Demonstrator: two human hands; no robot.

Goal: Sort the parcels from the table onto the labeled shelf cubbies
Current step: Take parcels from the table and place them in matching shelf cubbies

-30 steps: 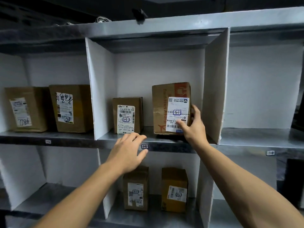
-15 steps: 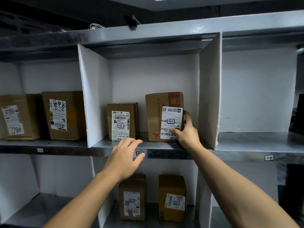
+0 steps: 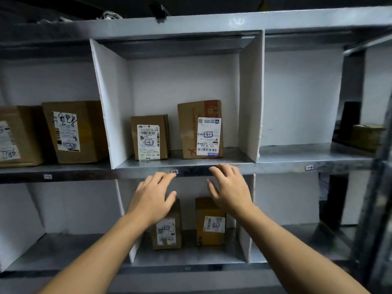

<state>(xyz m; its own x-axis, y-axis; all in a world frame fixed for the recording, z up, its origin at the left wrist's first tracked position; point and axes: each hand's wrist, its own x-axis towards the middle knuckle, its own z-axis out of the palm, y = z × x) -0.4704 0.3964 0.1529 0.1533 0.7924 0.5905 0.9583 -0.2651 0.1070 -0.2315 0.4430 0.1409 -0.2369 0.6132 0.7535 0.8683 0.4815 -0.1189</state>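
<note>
Tall parcel point(image 3: 200, 129) stands upright in the middle cubby point(image 3: 249, 98), right of a smaller parcel point(image 3: 149, 137), touching neither hand. My right hand point(image 3: 230, 187) and left hand point(image 3: 153, 195) hover before the shelf edge point(image 3: 195, 169), fingers loose, holding nothing. Judgement: placement complete; next, fetch another parcel and read its mark.

Views: just the one here, a wide-angle camera worn on the person's head.
Position: standing square in front of the shelf point(image 3: 191, 168), about level with its middle board.
Facing: straight into the middle cubby point(image 3: 182, 92), tipped slightly down; shelf lines bow toward the frame edges.
Nearness: close in. Forearms enter from the bottom edge, and the left hand point(image 3: 151, 196) and right hand point(image 3: 230, 187) sit mid-frame, just below the shelf lip.
Coverage: two levels, neighbouring cubbies on both sides, dark upright point(image 3: 379, 187) at far right.
</note>
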